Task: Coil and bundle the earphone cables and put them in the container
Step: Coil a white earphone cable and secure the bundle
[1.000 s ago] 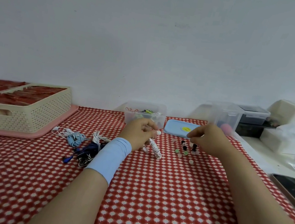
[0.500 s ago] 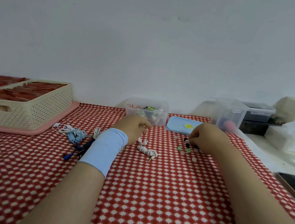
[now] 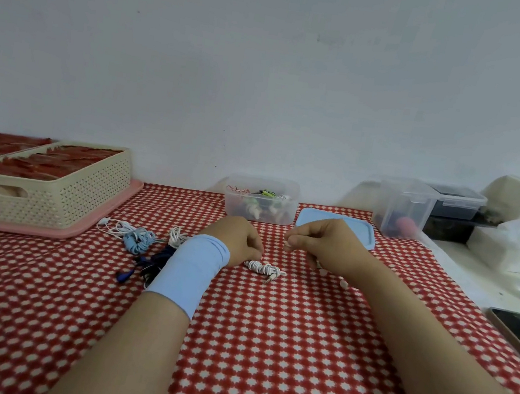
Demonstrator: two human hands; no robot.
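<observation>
Earphone: white tight coil, plug poking out.
Left hand: curled beside it, grip unclear.
Right hand: fingertips pinched, contents unclear.

Two arms show, both uncovered along the forearm. The left forearm, coming in from the 7 o'clock edge, wears a wide pale-blue wristband just behind the left grip. The band is smooth, plain stretch cloth with a straight hem at each end. It sits snug round the wrist and reaches a little way down the arm. The right forearm, coming in from 4 o'clock, is bare all the way to the right grip. A short thumbnail shows at that grip's 9 o'clock side.
</observation>
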